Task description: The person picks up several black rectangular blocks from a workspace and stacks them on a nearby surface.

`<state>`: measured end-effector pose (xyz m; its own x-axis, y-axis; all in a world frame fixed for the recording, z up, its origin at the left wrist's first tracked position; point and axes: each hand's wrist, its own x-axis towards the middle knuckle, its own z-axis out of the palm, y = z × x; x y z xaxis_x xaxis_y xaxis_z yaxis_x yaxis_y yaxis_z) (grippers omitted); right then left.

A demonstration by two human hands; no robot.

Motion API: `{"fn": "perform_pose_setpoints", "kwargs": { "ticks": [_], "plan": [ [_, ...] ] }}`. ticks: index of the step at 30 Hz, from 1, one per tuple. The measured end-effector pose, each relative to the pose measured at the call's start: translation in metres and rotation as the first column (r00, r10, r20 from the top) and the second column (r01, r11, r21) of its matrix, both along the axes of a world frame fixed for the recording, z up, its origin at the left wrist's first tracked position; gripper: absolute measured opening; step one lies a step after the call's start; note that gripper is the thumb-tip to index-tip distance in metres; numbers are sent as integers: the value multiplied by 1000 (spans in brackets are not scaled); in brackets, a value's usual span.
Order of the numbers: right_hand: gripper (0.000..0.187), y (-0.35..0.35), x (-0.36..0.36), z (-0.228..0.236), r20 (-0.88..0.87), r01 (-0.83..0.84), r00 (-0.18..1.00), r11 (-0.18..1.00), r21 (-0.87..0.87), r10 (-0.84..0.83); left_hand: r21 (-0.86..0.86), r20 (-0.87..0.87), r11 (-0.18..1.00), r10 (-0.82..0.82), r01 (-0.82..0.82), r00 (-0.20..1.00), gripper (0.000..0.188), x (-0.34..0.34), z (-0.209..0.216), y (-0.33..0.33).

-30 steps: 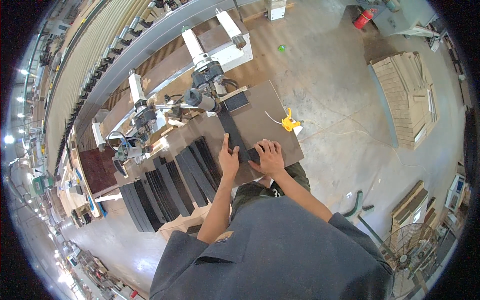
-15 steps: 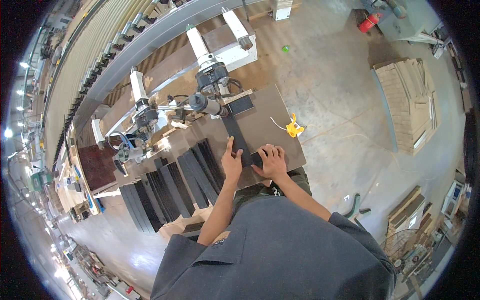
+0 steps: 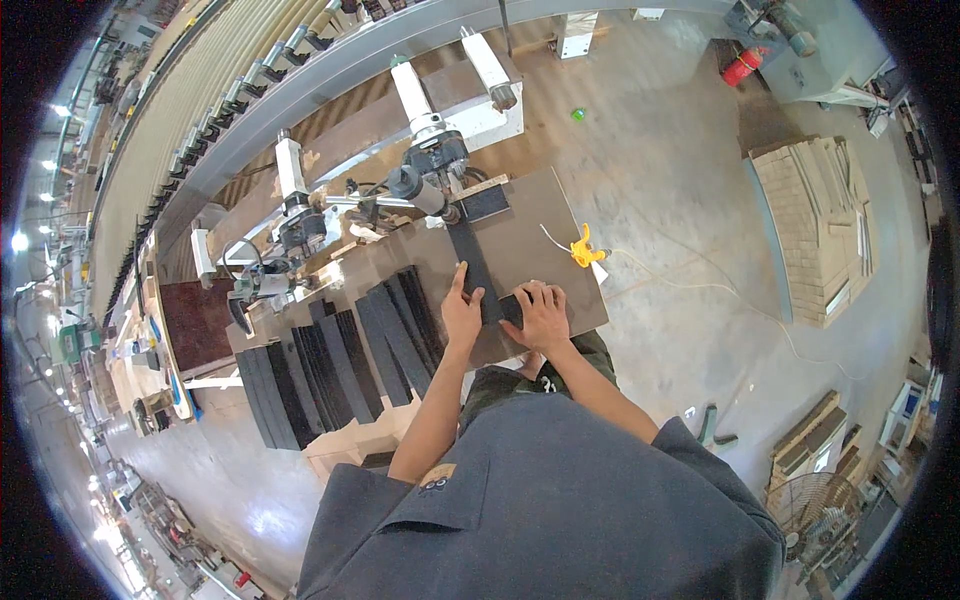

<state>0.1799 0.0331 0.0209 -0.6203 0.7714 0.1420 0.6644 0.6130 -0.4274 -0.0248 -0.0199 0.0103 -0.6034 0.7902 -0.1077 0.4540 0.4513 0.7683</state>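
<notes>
Likely light and stiff, the black strip lies on the worktop, best held by its long edges; the left hand, loosely open, touches it; I can't tell the right hand's grip.

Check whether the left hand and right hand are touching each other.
Apart. The head view shows the black strip visible between the left hand and right hand.

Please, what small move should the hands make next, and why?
Perhaps steady the black strip with the left hand: the strip's far end lies at the grey tool, and the right hand touches a small black block beside it.
</notes>
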Motion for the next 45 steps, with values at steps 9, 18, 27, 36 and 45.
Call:
{"fn": "perform_pose_setpoints", "kwargs": {
  "ticks": [9,18,27,36,45],
  "plan": [
    [76,7,-2,1,10,3,1000,999,37,-3,-108,-8,994,-18,17,1000,77,-3,11,11],
    [76,1,-4,0,-18,-6,1000,999,40,7,-78,-247,988,-149,133,957,81,-12,-3,2],
    [81,-7,12,-7,-13,-54,998,998,-28,54,-222,-500,972,-178,73,848,91,37,15,16],
    [82,-8,16,4,67,-101,992,990,-99,108,-134,-521,984,-169,116,837,82,33,6,8],
    [82,-8,14,9,29,-157,986,976,-149,163,-57,-519,993,-122,107,846,82,20,14,7]
  ]
}}
